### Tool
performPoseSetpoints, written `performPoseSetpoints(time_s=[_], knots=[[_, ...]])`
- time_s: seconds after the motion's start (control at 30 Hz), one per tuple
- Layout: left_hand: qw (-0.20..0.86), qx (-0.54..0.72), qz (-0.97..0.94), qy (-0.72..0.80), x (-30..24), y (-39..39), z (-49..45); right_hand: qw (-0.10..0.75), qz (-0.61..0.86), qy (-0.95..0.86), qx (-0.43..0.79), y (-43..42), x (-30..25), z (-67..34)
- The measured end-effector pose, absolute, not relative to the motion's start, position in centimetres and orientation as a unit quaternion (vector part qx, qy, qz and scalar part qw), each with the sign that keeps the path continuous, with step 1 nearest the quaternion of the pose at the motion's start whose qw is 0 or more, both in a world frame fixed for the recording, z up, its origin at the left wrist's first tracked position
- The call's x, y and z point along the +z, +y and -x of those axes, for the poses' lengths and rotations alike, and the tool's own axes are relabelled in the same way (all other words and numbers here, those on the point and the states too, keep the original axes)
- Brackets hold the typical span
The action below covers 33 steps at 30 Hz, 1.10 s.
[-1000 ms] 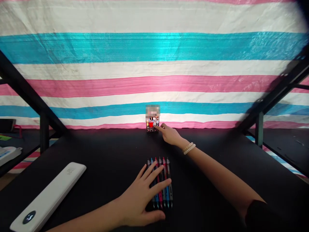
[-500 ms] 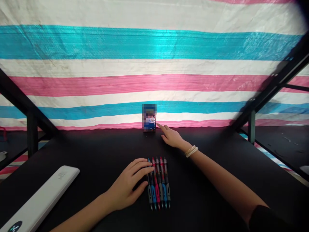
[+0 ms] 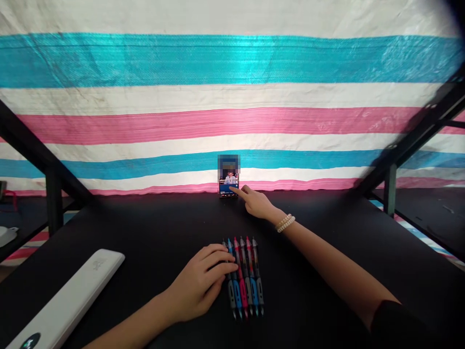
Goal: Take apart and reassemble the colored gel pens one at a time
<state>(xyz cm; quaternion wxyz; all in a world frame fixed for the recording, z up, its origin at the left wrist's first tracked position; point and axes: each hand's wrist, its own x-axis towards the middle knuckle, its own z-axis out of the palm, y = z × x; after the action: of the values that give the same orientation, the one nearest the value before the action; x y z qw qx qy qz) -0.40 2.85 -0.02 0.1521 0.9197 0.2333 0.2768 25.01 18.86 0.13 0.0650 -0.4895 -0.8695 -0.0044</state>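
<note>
Several pens (image 3: 245, 276) with red, blue and grey grips lie side by side on the black table (image 3: 145, 228). My left hand (image 3: 201, 286) rests curled beside them, its fingertips on the leftmost pen. My right hand (image 3: 256, 201) reaches far across the table with the index finger stretched out, touching the lower part of a small phone (image 3: 228, 182) that stands upright against the striped sheet. A beaded bracelet (image 3: 285, 222) is on my right wrist.
A long white case (image 3: 69, 298) lies at the front left of the table. A striped pink, blue and white tarp (image 3: 232, 97) hangs behind. Black metal frame bars (image 3: 39, 155) slant at both sides, with other tables beyond.
My left hand drew back from lying flat over the pens and curled beside them. My right finger lifted off the phone for a moment and came back to its screen.
</note>
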Motion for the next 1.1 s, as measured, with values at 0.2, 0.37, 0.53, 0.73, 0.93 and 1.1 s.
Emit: performPoseSetpoints(time_s=[0.2, 0.37, 0.53, 0.73, 0.93, 1.1], knots=[[0.162, 0.271, -0.921, 0.228, 0.0, 2.8, 0.4, 0.061, 0.496, -0.866, -0.008, 19.0, -0.2, -24.8], [0.161, 0.273, -0.920, 0.230, 0.0, 2.7, 0.3, 0.062, 0.495, -0.866, -0.010, 18.9, -0.4, -24.8], [0.158, 0.281, -0.920, 0.224, -0.1, 2.8, 0.3, 0.077, 0.504, -0.860, -0.014, 19.1, -0.6, -24.9], [0.158, 0.284, -0.919, 0.222, -0.1, 2.9, 0.3, 0.092, 0.513, -0.853, -0.015, 19.2, -1.0, -25.0], [0.168, 0.268, -0.922, 0.222, -0.1, 2.8, 0.4, 0.093, 0.505, -0.858, -0.020, 19.0, -1.1, -25.1], [0.164, 0.268, -0.922, 0.228, -0.1, 2.9, 0.5, 0.091, 0.502, -0.860, -0.024, 19.0, -1.3, -25.1]])
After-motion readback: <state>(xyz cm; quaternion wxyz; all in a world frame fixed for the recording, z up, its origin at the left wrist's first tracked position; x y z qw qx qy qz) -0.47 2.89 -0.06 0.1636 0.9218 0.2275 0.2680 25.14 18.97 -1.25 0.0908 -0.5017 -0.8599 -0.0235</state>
